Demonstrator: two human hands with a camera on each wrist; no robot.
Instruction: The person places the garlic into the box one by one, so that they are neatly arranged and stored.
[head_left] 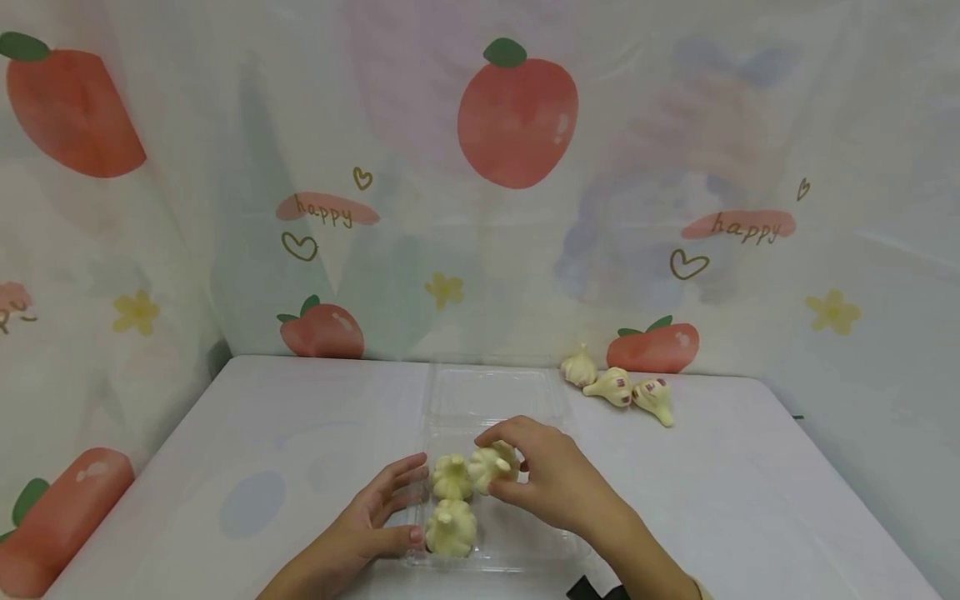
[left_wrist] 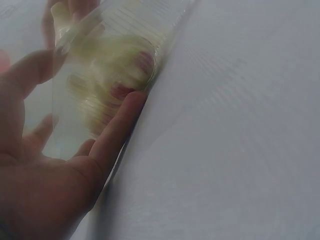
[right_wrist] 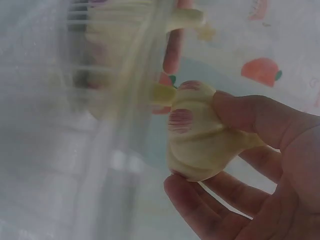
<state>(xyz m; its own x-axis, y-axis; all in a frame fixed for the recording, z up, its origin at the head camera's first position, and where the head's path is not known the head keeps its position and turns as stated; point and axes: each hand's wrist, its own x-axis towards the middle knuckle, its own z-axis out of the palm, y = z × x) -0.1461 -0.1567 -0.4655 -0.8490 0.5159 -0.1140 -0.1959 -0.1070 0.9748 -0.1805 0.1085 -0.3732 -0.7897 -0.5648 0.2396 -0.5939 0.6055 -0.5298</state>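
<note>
My right hand (head_left: 551, 475) pinches a garlic bulb (right_wrist: 197, 135) between thumb and fingers, over the clear plastic box (head_left: 525, 546). In the right wrist view that bulb shows purple patches and appears beside the box's wall, its stem pointing toward the palm. Two more bulbs are in the box's left side: one garlic bulb (head_left: 452, 477) farther back, another garlic bulb (head_left: 452, 529) at the front. Along the box's left wall lies my left hand (head_left: 367, 517), thumb near the front and fingers extended, touching the plastic. Through that wall, the left wrist view shows bulbs blurred.
Three garlic bulbs (head_left: 617, 387) lie in a row at the table's back right. The box's lid (head_left: 491, 392) is folded back toward the printed wall. A black object (head_left: 588, 588) shows at the near edge of the white table (head_left: 720, 492).
</note>
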